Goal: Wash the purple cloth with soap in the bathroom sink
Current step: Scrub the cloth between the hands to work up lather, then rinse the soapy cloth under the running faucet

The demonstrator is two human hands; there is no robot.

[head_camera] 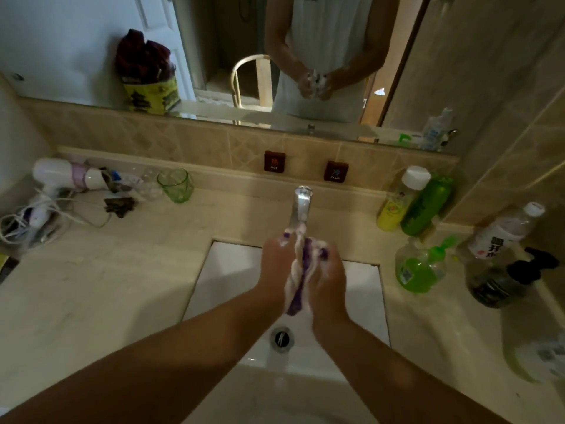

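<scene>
Head view: one purple cloth [298, 280], lathered white, pressed between two hands above one white sink [226, 270]. Long axis running from faucet [301, 206] toward drain [282, 338] — near end hanging lowest. Left hand [276, 266] and right hand [328, 278] both curled round it. Five bottles at right, possibly more — dim corner.

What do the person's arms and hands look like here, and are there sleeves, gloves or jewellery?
Both forearms are bare as far as the frame shows, with no sleeves. The left hand and right hand wear no gloves, and no watch, bracelet or ring is visible. White soap lather clings to the fingers and palms of both hands.
</scene>
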